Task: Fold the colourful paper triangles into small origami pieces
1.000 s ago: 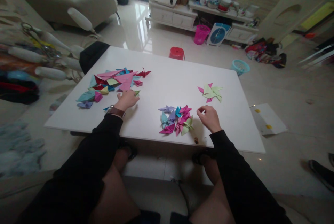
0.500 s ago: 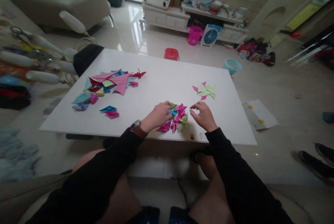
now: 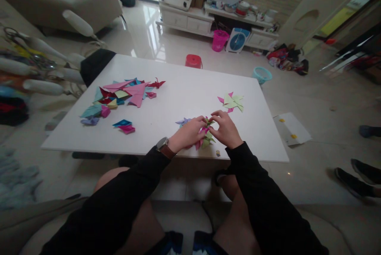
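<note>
My left hand, with a watch on its wrist, and my right hand meet over a small cluster of folded paper flowers near the table's front edge. Between their fingertips they pinch a green origami flower, partly covered by the fingers. Below it, a light green paper flower rests in the cluster beside pink folded paper, much of it hidden under my left hand. Purple folded paper shows past the left hand's far side.
A heap of folded paper lies on the white table's left part, with a blue and pink pair nearer me. Green and pink paper stars lie at right. A red stool stands behind the table.
My hands have come together from either side of the cluster. The right hand moved left, and the left moved slightly right; both now close on the green origami flower.
</note>
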`<state>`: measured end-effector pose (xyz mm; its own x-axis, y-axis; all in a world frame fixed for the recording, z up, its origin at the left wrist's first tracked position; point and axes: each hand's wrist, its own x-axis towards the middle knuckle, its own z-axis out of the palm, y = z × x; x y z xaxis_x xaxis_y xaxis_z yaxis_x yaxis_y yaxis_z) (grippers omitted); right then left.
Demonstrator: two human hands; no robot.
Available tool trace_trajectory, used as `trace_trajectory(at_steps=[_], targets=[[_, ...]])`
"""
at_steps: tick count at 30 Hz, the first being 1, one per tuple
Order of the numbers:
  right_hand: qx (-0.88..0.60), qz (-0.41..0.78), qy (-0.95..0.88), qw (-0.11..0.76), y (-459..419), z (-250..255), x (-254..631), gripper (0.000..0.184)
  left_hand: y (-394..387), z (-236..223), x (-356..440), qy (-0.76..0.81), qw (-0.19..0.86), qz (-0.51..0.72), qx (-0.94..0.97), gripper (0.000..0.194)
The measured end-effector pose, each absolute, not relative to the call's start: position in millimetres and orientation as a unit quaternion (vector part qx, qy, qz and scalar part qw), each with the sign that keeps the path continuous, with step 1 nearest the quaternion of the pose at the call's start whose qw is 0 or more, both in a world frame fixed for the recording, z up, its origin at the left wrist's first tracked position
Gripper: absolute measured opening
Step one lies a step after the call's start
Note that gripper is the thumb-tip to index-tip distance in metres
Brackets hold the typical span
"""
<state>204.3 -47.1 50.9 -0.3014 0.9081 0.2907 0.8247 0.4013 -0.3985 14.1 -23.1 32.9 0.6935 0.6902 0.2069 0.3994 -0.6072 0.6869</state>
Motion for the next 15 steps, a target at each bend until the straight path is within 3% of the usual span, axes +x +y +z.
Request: trace_trajectory(at_steps=[6, 15], targets=[[-0.563, 0.135, -0.778, 0.243, -42.6, 44.9, 197.7, 0.011, -20.2, 37.7, 7.8, 0.329, 0.299, 0.232, 0.865, 0.022], [-0.585, 0.109, -0.765, 0.248, -37.1, 40.0, 195.7, 0.008, -16.0, 40.2, 14.4, 0.35, 0.301, 0.242, 0.853, 0.016]])
